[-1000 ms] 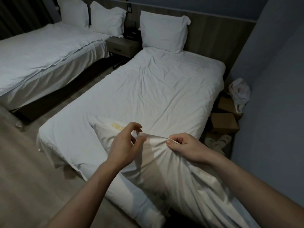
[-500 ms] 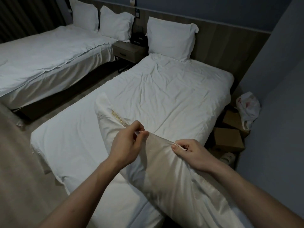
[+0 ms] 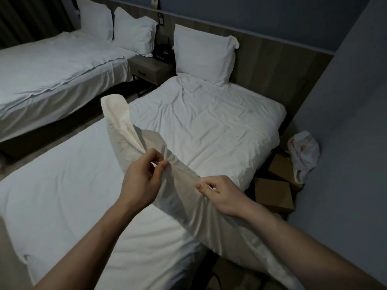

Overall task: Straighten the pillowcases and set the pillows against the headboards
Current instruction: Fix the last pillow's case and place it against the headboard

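Both hands, left [image 3: 140, 181] and right [image 3: 222, 194], have fingers pinched shut on the pillowcase [image 3: 188, 197] edge; the creamy, yellow-stained pillow [image 3: 117, 120] is sticking up over the bed [image 3: 62, 185].

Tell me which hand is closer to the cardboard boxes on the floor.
Right. The right hand pinches the pillowcase just beside the cardboard boxes; the left hand grips it farther away, over the bed.

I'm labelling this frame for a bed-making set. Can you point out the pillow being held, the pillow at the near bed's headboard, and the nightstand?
Held pillow [image 3: 117, 122]: head view, its raised far end.
Headboard pillow [image 3: 203, 57]: head view, middle of its front.
Nightstand [image 3: 146, 72]: head view, drawer front.
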